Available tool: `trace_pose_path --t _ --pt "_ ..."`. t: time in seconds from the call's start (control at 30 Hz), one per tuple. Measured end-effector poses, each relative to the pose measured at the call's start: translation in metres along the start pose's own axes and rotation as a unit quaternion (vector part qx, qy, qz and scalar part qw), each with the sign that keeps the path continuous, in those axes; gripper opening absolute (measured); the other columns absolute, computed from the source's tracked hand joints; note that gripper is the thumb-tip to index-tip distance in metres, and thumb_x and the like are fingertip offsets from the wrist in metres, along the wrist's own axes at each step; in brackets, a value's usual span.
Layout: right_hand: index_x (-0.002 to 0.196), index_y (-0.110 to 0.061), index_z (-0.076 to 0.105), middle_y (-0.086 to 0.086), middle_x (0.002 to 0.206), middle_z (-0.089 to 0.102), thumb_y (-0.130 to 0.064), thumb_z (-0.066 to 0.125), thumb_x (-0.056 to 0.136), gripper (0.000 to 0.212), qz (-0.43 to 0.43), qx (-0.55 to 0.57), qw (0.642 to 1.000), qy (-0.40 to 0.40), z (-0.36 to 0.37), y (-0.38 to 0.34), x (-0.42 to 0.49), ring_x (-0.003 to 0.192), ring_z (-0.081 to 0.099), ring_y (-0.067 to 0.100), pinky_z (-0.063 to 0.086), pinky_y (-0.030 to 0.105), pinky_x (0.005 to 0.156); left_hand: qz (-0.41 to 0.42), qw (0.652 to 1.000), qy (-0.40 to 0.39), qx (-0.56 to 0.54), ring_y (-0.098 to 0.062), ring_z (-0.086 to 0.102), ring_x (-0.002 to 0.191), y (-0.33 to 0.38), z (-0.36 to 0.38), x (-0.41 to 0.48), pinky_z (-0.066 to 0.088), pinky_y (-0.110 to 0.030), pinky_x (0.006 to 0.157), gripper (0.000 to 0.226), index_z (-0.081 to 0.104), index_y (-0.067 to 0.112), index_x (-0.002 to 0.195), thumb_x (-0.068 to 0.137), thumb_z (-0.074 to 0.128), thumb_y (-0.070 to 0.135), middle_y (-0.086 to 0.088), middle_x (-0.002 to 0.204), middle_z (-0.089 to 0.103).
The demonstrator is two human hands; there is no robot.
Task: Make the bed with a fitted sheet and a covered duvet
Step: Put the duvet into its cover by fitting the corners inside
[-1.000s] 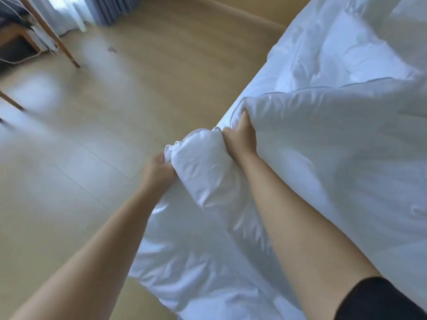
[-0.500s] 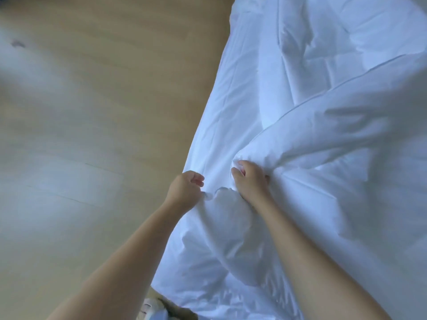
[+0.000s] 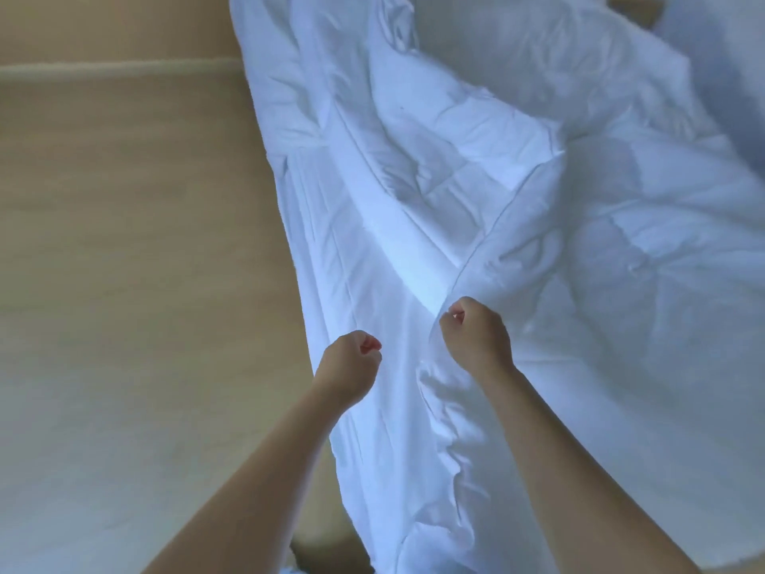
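Both hands have drawn apart since half a second ago, and the bunched wad that sat between them has pulled out into a flat, fairly taut span. The view has also swung further up the bed.

The left hand (image 3: 350, 364) is a closed fist low of centre, at about 6 o'clock, clenched on the outer edge of the duvet (image 3: 579, 242) where it hangs over the bedside. The right hand (image 3: 476, 337) sits just toward 2 o'clock from it, fingers curled tight round the piped seam at a corner fold. Neither hand is slack. The duvet itself fills the frame from 12 round to 4 o'clock, rumpled and heaped highest toward 1 o'clock, with one flat layer running down the side toward 6. Whether that flat layer is the cover or a sheet beneath, I cannot tell. Bare floor (image 3: 124, 283) takes up everything from 7 to 11 o'clock.

My reading is that the step in hand is spreading the covered duvet — getting one corner and edge squared to the side of the bed. The heap at 1 o'clock says the work is far from finished. Next would likely be a lift and a sharp shake toward 12 o'clock, both grips kept firm, so the bulk rolls out flat instead of dragging back over the edge toward the floor.
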State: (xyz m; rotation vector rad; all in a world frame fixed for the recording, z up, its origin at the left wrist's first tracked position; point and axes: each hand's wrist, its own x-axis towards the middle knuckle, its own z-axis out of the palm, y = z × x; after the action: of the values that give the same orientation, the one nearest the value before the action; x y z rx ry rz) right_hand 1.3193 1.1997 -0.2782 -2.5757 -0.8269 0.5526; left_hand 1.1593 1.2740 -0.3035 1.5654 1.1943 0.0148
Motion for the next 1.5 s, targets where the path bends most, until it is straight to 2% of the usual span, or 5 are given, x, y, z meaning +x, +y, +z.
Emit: trace_pose_path --t 0.57,0.8,1.13,1.3,1.5 --pt "0.117 -0.006 0.055 0.009 0.117 0.053 -0.021 0.052 0.09 0.032 -0.023 0.043 0.988 0.145 -0.058 -0.101 0.227 0.109 0.05 0.026 0.036 0.027 0.079 0.171 0.97 -0.049 0.165 -0.016 0.052 0.085 0.192 -0.089 0.199 0.041 -0.024 0.071 0.023 0.061 0.016 0.107 0.089 0.047 0.013 0.005 0.094 0.055" --pt "0.15 -0.027 0.003 0.012 0.156 0.014 -0.057 0.064 0.076 0.1 0.038 -0.168 0.977 0.123 -0.066 -0.076 0.367 0.144 0.007 0.032 0.0 0.058 0.111 0.244 0.938 -0.039 0.242 -0.017 0.054 0.103 0.246 -0.083 0.317 0.04 -0.024 0.085 0.033 0.056 0.016 0.12 0.088 0.049 0.012 0.002 0.106 0.058" --pt "0.071 -0.007 0.062 0.014 0.06 0.066 -0.031 0.058 0.089 0.031 -0.012 -0.034 0.993 0.11 0.007 -0.122 0.279 0.059 0.065 0.032 0.046 0.035 0.063 0.318 0.776 -0.065 0.54 -0.034 -0.015 0.143 0.274 -0.112 0.396 0.014 -0.062 0.108 0.099 0.006 0.046 0.146 0.073 0.072 0.045 -0.005 0.155 -0.022" --pt "0.069 -0.019 0.039 0.004 0.076 0.06 -0.05 0.034 0.096 0.041 0.097 0.091 0.987 -0.089 0.047 -0.189 0.224 0.086 0.06 0.027 0.035 0.029 0.067 0.337 0.8 -0.227 0.442 -0.016 0.023 0.141 0.237 -0.141 0.402 0.031 -0.023 0.105 0.021 0.056 0.018 0.099 0.086 0.049 0.004 -0.002 0.15 0.029" --pt "0.09 -0.017 0.047 -0.001 0.089 0.055 -0.026 0.048 0.087 0.009 0.146 0.073 0.951 -0.264 0.085 -0.248 0.206 0.091 0.058 0.022 0.043 0.026 0.073 0.338 0.768 -0.272 0.472 -0.021 0.046 0.124 0.166 -0.214 0.393 0.028 -0.011 0.085 0.037 0.065 0.01 0.1 0.075 0.043 -0.006 0.005 0.147 0.036"
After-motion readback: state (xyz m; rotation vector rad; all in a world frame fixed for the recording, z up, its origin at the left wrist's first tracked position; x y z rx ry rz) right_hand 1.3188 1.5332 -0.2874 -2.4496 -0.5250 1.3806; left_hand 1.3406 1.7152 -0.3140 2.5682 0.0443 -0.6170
